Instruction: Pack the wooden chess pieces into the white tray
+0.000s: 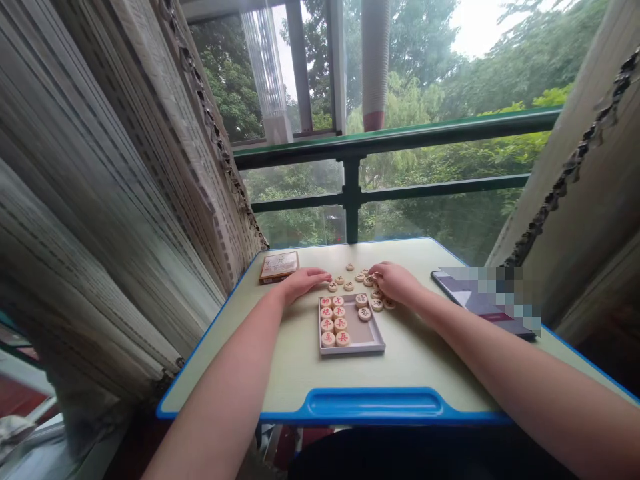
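Note:
My left hand (309, 279) reaches over the table with its fingers stretched out, the tips beside a loose Chinese chess piece (332, 287). My right hand (395, 281) has bent fingers, closed low among several loose round pieces; whatever lies under its fingertips is hidden. Between my forearms lies an open shallow box (360, 347). Two columns of red-marked pieces (340, 324) fill its left side. Two dark-marked pieces (365, 313) lie at its upper right. More loose pieces (349, 286) are scattered beyond the box, between my hands.
A brown, printed box lid (279, 267) rests at the table's back left. On the right is a dark, flat tablet-like device (463, 297), partly pixelated. The small table has a blue rim with a molded groove (375, 403) in front. Curtains (140, 167) hang on both sides.

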The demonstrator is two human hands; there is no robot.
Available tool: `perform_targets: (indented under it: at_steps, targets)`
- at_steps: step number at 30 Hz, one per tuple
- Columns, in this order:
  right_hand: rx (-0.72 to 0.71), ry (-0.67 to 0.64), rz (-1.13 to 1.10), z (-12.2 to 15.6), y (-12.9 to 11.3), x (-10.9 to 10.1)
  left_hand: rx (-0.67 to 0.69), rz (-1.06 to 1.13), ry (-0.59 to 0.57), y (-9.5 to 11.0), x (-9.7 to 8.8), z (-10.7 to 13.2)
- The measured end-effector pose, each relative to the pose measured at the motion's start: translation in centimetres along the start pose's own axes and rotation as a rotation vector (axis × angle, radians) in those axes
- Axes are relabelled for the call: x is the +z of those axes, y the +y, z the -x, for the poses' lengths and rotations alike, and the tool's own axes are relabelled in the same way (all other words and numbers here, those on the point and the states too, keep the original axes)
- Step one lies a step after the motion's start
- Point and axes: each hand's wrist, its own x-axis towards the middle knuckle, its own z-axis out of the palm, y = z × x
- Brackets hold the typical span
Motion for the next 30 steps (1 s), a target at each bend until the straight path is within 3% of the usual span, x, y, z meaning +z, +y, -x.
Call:
perform_targets:
  at_steps: [3,7,17,22,25,30]
  targets:
    - [0.09,-0.027,0.033,-0.2,0.5,-0.6,0.0,0.064,-0.006,-0.2,-0.4,-0.2]
    - [0.211,-0.157,0.046,-0.6,1.5,-1.7,-0.013,0.101,-0.022,-0.5,-0.9,-0.3]
    - [0.243,-0.247,-0.013,-0.3,1.1,-2.5,-0.012,0.151,-0.016,-0.2,-0.9,-0.2]
    - [0.242,-0.239,-0.005,-0.2,1.0,-2.9,-0.013,0.072,-0.033,-0.1,-0.7,0.0]
    - [0.176,-0.167,0.016,0.1,0.8,-2.7,-0.022,-0.004,0.016,0.2,-0.3,0.2]
    - [-0.117,-0.066,0.005,0.7,0.3,-1.7,0.041,-0.095,0.139,1.0,0.3,0.5]
